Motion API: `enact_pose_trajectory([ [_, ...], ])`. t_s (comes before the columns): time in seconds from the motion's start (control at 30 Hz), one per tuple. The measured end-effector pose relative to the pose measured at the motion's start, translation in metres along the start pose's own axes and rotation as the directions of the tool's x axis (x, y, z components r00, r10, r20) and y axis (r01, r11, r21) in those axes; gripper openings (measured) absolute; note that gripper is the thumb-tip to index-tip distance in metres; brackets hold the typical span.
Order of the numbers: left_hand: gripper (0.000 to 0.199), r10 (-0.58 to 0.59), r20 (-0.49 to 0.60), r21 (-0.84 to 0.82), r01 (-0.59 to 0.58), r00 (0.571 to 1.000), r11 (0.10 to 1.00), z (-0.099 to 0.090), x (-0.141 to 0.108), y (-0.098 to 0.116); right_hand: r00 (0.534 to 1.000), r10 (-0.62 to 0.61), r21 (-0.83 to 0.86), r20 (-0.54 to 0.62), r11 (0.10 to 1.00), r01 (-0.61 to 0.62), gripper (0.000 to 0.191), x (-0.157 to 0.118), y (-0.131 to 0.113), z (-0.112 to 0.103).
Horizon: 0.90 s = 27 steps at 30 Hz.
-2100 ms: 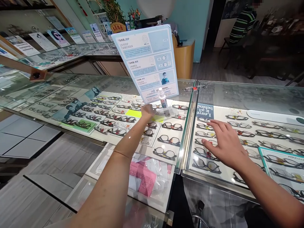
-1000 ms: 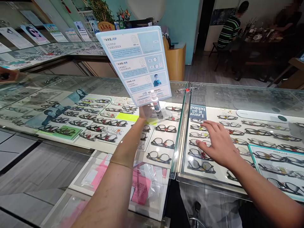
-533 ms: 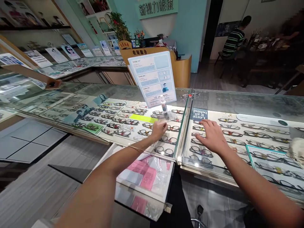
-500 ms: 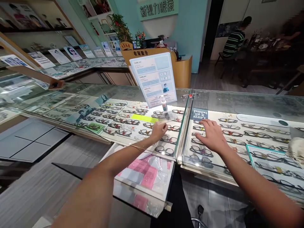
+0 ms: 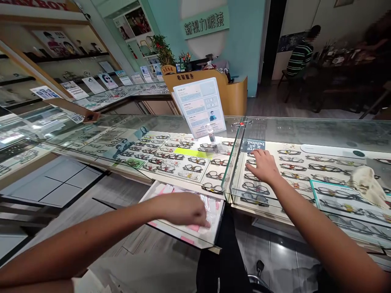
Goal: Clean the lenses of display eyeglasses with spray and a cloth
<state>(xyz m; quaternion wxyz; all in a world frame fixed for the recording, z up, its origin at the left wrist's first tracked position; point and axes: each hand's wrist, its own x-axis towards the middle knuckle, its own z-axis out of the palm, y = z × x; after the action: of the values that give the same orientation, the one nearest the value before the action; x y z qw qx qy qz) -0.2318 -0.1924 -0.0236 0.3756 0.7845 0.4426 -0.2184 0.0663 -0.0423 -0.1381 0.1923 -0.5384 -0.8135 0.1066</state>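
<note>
My left hand is over the pulled-out drawer, its fingers curled and pointing down at the drawer's right part. Pink and white papers and clear plastic lie in there; whether the fingertips grip any of it cannot be made out. My right hand rests on the glass top of the right display case, fingers apart, holding nothing. Rows of eyeglasses show under the glass around it. Beyond my left hand, a small white bottle stands before an upright printed sign.
A beige cloth lies on the right case. Red-marked glasses sit at the rear of the glass, near the case joint. Behind the cases is a wooden counter. A person in a striped shirt sits farther back.
My left hand has come down from the glass top to the drawer. My right hand stays on the glass. The drawer looks less far out, and the view has shifted slightly.
</note>
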Motion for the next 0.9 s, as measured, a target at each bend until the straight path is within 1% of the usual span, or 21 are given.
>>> enact_pose_trajectory([
  [0.03, 0.053, 0.034, -0.151, 0.047, -0.027, 0.988, 0.999, -0.021, 0.003, 0.015, 1.000, 0.000, 0.012, -0.001, 1.000, 0.000, 0.058, 0.000, 0.001, 0.000],
  [0.07, 0.050, 0.070, -0.303, 0.119, -0.035, 0.950, 0.992, -0.043, 0.012, 0.026, 1.000, 0.001, 0.033, -0.004, 0.999, -0.001, 0.055, 0.000, 0.002, 0.000],
  [0.1, 0.044, 0.117, -0.437, 0.201, -0.030, 0.892, 0.979, -0.066, 0.027, 0.033, 1.000, 0.003, 0.063, -0.013, 0.998, -0.003, 0.052, 0.000, 0.003, -0.001],
  [0.13, 0.038, 0.173, -0.540, 0.268, -0.027, 0.823, 0.963, -0.090, 0.047, 0.036, 1.000, 0.007, 0.096, -0.030, 0.995, -0.005, 0.049, 0.000, 0.005, -0.001],
  [0.17, 0.035, 0.204, -0.629, 0.308, 0.000, 0.750, 0.951, -0.112, 0.071, 0.035, 0.998, 0.017, 0.124, -0.057, 0.992, -0.010, 0.044, 0.000, 0.006, -0.002],
  [0.2, 0.033, 0.199, -0.706, 0.319, 0.055, 0.679, 0.946, -0.134, 0.097, 0.030, 0.995, 0.035, 0.139, -0.093, 0.990, -0.022, 0.041, 0.000, 0.008, -0.003],
  [0.27, 0.032, 0.148, -0.802, 0.333, 0.228, 0.579, 0.915, -0.172, 0.150, 0.015, 0.981, 0.097, 0.130, -0.169, 0.989, -0.075, 0.039, 0.001, 0.010, -0.006],
  [0.3, 0.031, 0.143, -0.819, 0.337, 0.264, 0.555, 0.904, -0.187, 0.175, 0.006, 0.971, 0.137, 0.116, -0.198, 0.986, -0.116, 0.039, 0.001, 0.011, -0.008],
  [0.33, 0.034, 0.142, -0.829, 0.338, 0.284, 0.541, 0.897, -0.200, 0.198, -0.004, 0.960, 0.179, 0.103, -0.214, 0.982, -0.160, 0.041, 0.002, 0.011, -0.009],
  [0.37, 0.037, 0.141, -0.830, 0.344, 0.296, 0.540, 0.891, -0.211, 0.218, -0.013, 0.952, 0.215, 0.094, -0.217, 0.976, -0.199, 0.043, 0.002, 0.012, -0.010],
  [0.43, 0.039, 0.132, -0.821, 0.354, 0.313, 0.556, 0.881, -0.226, 0.252, -0.030, 0.947, 0.256, 0.085, -0.194, 0.966, -0.244, 0.045, 0.004, 0.012, -0.010],
  [0.5, 0.039, 0.112, -0.811, 0.356, 0.333, 0.574, 0.873, -0.235, 0.276, -0.043, 0.949, 0.267, 0.081, -0.166, 0.963, -0.257, 0.045, 0.006, 0.013, -0.009],
  [0.6, 0.041, 0.080, -0.807, 0.348, 0.362, 0.585, 0.865, -0.243, 0.300, -0.055, 0.950, 0.268, 0.086, -0.158, 0.963, -0.257, 0.044, 0.009, 0.014, -0.006],
  [0.7, 0.043, 0.071, -0.810, 0.344, 0.374, 0.582, 0.861, -0.248, 0.309, -0.056, 0.953, 0.259, 0.086, -0.160, 0.965, -0.248, 0.044, 0.010, 0.014, -0.004],
  [0.77, 0.045, 0.084, -0.809, 0.354, 0.367, 0.582, 0.860, -0.246, 0.306, -0.051, 0.954, 0.257, 0.079, -0.158, 0.966, -0.247, 0.044, 0.010, 0.014, -0.005],
  [0.83, 0.045, 0.113, -0.801, 0.375, 0.345, 0.588, 0.860, -0.241, 0.293, -0.044, 0.954, 0.258, 0.075, -0.153, 0.966, -0.249, 0.044, 0.009, 0.015, -0.005],
  [0.9, 0.044, 0.147, -0.785, 0.402, 0.314, 0.602, 0.860, -0.230, 0.270, -0.033, 0.955, 0.259, 0.074, -0.146, 0.965, -0.251, 0.043, 0.009, 0.016, -0.006],
])
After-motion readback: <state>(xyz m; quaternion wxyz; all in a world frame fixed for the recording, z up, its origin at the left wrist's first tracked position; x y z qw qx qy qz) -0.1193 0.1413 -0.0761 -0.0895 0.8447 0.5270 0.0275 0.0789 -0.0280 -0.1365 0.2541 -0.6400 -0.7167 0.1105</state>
